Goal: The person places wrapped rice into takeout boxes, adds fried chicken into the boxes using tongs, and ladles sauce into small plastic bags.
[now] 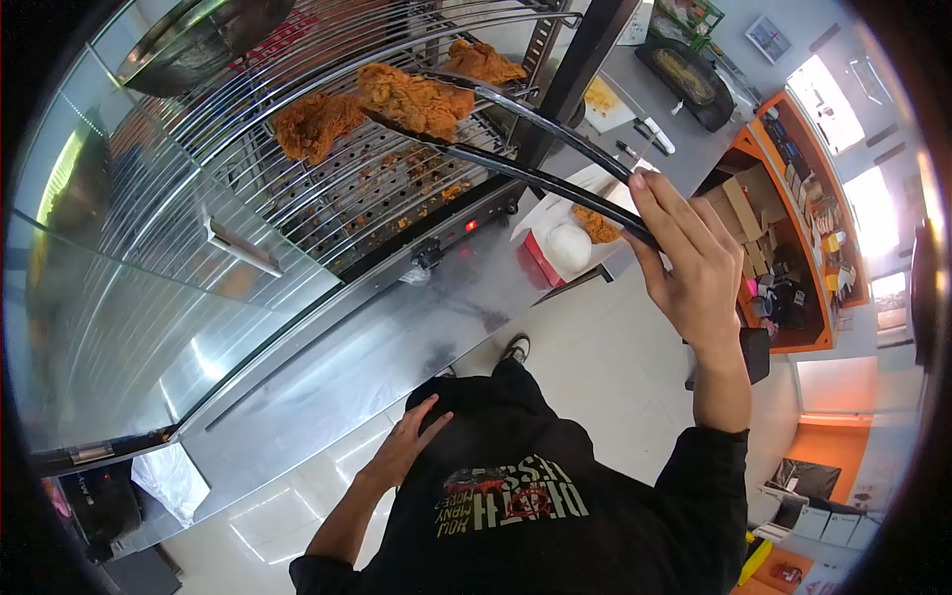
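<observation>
My right hand (691,253) is closed around the black-handled tongs (555,184). Between the tips of the tongs is a piece of fried chicken (412,102), above the wire rack (337,188) of a glass warming cabinet. Two other fried chicken pieces lie on the rack: one (315,127) to the left of the held piece, one (484,62) behind it to the right. My left hand (405,443) is low by my dark clothing, fingers apart, holding nothing. Below the tongs, a paper-lined red box (538,260) contains a mound of white rice (569,248) and fried chicken (598,225).
The cabinet's glass panel (149,327) with a handle (243,248) stands at left. A steel bowl (198,45) sits on top. Along the front runs a steel counter ledge (327,367). A black tray (684,84) and an orange shelf (808,198) are at right.
</observation>
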`<state>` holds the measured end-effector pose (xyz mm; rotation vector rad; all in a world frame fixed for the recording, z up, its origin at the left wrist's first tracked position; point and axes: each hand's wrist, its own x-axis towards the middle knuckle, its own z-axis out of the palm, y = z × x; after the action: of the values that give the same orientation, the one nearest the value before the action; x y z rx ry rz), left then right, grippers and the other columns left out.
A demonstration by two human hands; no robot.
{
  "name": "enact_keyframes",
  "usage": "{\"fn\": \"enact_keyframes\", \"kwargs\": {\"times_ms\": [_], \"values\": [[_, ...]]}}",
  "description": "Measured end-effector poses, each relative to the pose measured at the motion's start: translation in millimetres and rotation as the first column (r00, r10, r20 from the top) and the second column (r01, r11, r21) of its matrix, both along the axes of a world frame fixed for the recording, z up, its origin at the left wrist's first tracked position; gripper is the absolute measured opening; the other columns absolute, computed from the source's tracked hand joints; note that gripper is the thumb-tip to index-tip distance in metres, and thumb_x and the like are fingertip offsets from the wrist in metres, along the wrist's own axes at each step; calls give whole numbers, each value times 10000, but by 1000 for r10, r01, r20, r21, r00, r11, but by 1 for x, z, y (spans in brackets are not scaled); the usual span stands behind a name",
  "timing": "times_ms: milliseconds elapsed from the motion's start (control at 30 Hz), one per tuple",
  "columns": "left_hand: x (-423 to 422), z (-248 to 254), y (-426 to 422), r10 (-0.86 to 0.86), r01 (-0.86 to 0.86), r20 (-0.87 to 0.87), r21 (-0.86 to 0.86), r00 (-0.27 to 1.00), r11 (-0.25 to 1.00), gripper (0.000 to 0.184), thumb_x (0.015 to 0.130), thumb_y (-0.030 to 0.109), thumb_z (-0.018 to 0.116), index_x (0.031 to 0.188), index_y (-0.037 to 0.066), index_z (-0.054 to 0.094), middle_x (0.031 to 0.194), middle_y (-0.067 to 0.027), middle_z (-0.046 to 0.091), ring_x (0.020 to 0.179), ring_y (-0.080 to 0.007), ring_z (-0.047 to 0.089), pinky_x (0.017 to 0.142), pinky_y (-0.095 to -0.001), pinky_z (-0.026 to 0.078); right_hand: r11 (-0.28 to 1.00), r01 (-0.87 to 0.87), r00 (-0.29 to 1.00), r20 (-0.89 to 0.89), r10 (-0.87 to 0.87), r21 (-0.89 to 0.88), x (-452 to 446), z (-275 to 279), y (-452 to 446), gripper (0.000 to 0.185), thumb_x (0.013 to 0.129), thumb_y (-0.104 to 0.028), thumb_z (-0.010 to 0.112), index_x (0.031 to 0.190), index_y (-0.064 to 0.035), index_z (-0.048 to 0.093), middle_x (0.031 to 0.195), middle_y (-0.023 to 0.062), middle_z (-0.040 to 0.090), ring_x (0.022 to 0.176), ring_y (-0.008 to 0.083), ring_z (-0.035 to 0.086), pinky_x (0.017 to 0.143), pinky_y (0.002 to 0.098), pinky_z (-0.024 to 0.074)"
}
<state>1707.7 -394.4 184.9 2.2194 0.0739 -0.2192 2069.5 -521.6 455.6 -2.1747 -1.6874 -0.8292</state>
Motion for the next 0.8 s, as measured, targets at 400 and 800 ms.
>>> {"fn": "enact_keyframes", "kwargs": {"times_ms": [400,800], "values": [[25,-5,8,-179,177,93,36,979,984,1233,526,33,849,1584,197,236,1615,-204,179,1421,-423,330,1180,-471,327,998,61,953,299,-55,-12,11,-7,13,495,731,-108,667,1225,-80,683,1196,-2,674,742,166,587,596,283,528],[11,-28,-11,-15,23,72,-118,997,993,1057,667,99,785,1581,202,264,1612,-198,189,1436,-400,319,1186,-478,313,964,175,979,142,-148,-200,-1,35,24,591,732,-106,726,1308,-47,605,1263,61,636,859,242,646,697,358,581]]}}
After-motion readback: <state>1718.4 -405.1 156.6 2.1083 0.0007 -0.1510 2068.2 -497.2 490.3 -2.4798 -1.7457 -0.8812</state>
